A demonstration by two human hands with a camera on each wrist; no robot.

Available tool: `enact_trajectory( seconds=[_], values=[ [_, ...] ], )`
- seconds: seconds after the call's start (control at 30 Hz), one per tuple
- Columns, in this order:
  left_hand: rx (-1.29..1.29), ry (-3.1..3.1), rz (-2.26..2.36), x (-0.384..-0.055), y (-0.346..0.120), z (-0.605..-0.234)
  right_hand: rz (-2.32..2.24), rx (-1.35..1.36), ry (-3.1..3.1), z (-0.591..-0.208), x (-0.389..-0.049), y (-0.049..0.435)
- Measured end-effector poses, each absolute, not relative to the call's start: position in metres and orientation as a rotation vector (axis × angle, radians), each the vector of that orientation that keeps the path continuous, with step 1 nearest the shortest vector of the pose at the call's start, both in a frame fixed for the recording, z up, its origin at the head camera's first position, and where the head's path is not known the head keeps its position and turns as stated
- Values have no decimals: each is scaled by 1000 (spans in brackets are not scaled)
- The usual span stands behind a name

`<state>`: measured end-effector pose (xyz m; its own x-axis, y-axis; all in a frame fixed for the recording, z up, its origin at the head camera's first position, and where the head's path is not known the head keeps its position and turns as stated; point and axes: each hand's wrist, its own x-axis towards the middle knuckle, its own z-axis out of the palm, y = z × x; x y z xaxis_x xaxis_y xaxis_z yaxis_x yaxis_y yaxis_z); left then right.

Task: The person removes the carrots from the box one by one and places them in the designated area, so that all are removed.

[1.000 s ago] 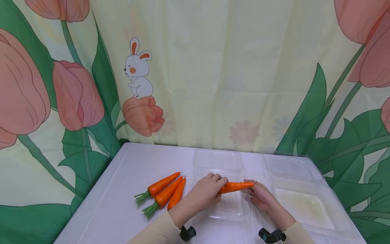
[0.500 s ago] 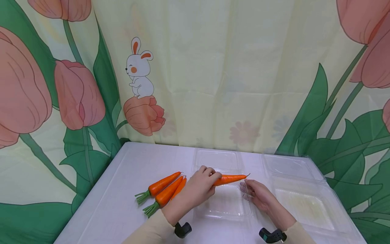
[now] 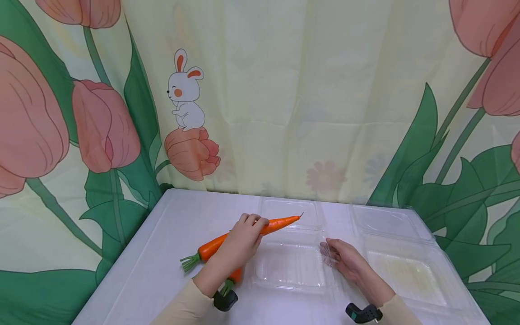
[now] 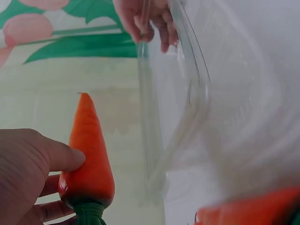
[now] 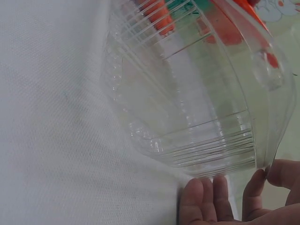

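My left hand (image 3: 239, 241) grips an orange carrot (image 3: 280, 223) above the table, its thin tip pointing right and away. In the left wrist view, thumb and fingers hold this carrot (image 4: 89, 154) near its green-topped thick end. Two other carrots show on the table: one (image 3: 211, 247) under and left of my left forearm, one (image 3: 235, 275) partly hidden by the wrist. An open clear plastic container (image 3: 290, 266) lies in the middle, its hinged lid folded back. My right hand (image 3: 347, 262) pinches its right rim between thumb and forefinger; the right wrist view shows the container's ribbed wall (image 5: 206, 152) by the fingers.
A second open clear container (image 3: 406, 275) lies on the right of the white table (image 3: 134, 275), its lid laid back toward the curtain. A curtain (image 3: 260, 113) printed with tulips and a rabbit hangs behind the table's far edge.
My left hand has moved left with the carrot, from over the middle container toward the carrots on the table; the carrot's tip has swung away from me. The right hand has stayed at the rim.
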<state>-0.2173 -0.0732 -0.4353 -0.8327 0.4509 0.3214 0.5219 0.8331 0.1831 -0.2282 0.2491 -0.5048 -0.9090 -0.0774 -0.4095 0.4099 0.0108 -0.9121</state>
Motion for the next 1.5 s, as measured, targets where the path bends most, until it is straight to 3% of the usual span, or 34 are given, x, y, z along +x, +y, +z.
enact_trajectory(
  seconds=[1.0, 1.5],
  values=[
    [-312, -2972, -360, -225, -176, -465, -1946, 347, 1971, -503, -228, 246],
    [-309, -3020, -322, -239, -212, -473, -1938, 365, 1972, -503, -229, 246]
  ],
)
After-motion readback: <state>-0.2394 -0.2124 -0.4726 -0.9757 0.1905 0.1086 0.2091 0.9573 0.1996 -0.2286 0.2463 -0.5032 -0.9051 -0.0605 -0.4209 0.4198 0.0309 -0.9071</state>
